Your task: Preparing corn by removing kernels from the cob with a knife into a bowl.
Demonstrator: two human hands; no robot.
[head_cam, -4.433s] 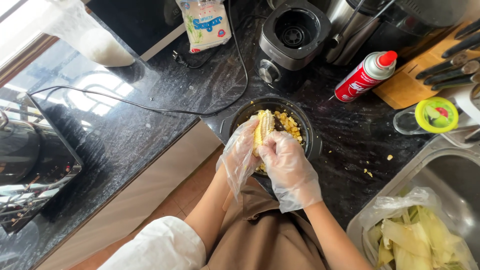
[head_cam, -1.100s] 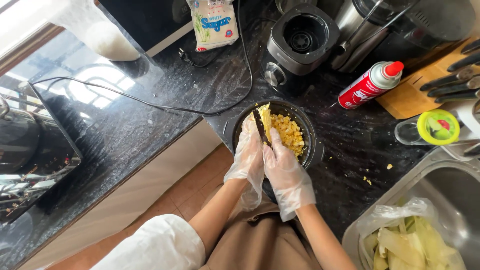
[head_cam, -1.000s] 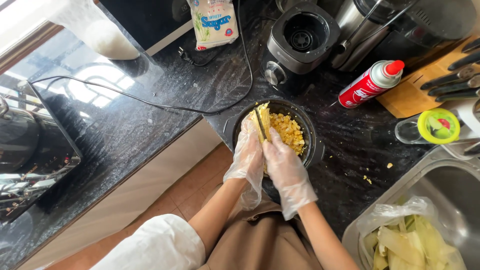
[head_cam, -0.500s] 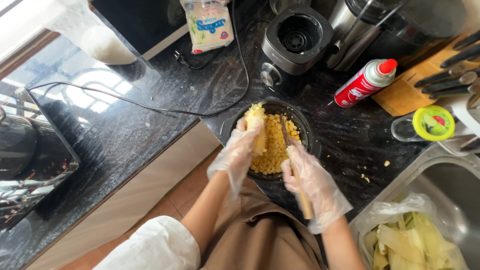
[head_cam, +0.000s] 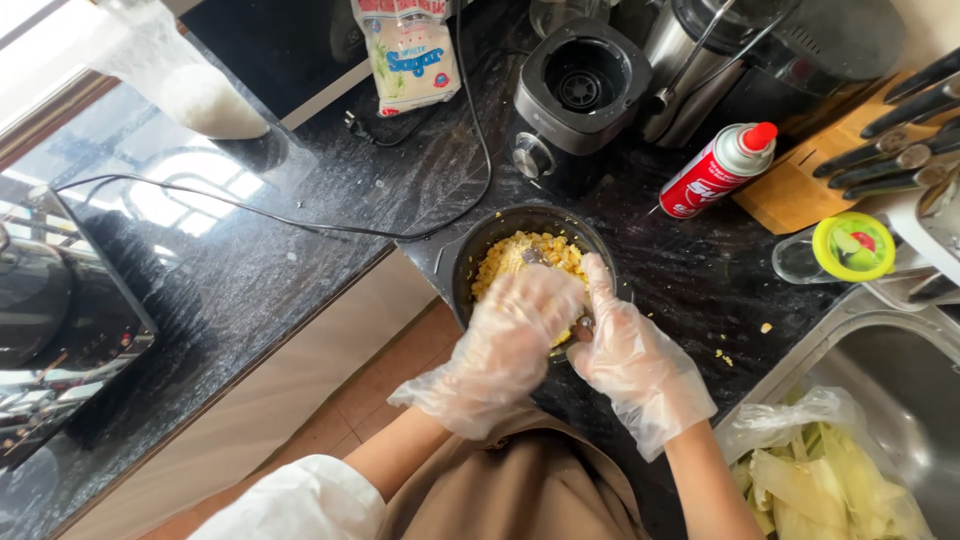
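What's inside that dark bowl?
The dark bowl holds a heap of yellow corn kernels. The left hand and right hand, both in clear gloves, cover the near half, so whatever lies beneath them is hidden.

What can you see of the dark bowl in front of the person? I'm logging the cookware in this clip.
The bowl is round, dark and deep, standing upright at the edge of the black stone counter. Loose yellow corn kernels fill it. The gloved left hand and right hand overlap its near rim, hiding that side.
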